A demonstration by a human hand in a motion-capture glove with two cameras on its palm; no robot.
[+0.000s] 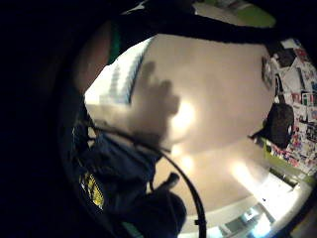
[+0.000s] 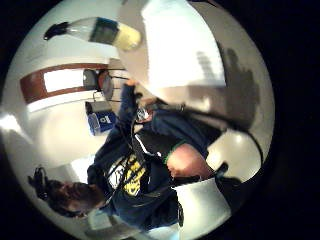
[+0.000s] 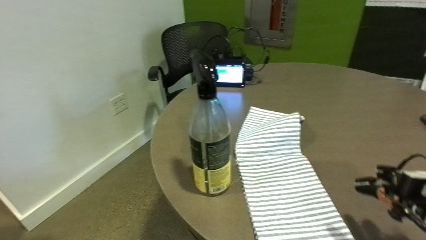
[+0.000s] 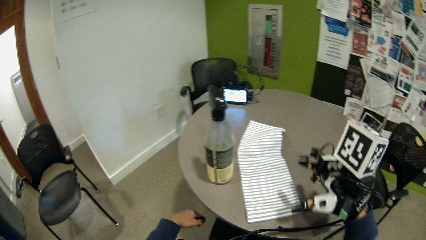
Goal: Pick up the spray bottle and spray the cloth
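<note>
The spray bottle (image 3: 210, 135) stands upright near the round table's (image 3: 359, 110) left edge. It is clear, with a black trigger head and a yellow and dark label. Just right of it a white cloth with grey stripes (image 3: 279, 175) lies flat, reaching the near edge. My gloved right hand (image 4: 336, 192) hovers over the table's near right part, to the right of the cloth and well apart from the bottle. It holds nothing, and its shadow on the table shows spread fingers. In the thumb side palm view the bottle (image 2: 100, 31) and cloth (image 2: 182, 45) lie far off.
A small camera with a lit screen (image 3: 229, 71) sits at the table's far side, with a black mesh chair (image 3: 183, 45) behind it. A white wall runs along the left. Another black chair (image 4: 50, 175) stands by the door. The person's bare left hand (image 4: 188, 218) hangs below the table's near edge.
</note>
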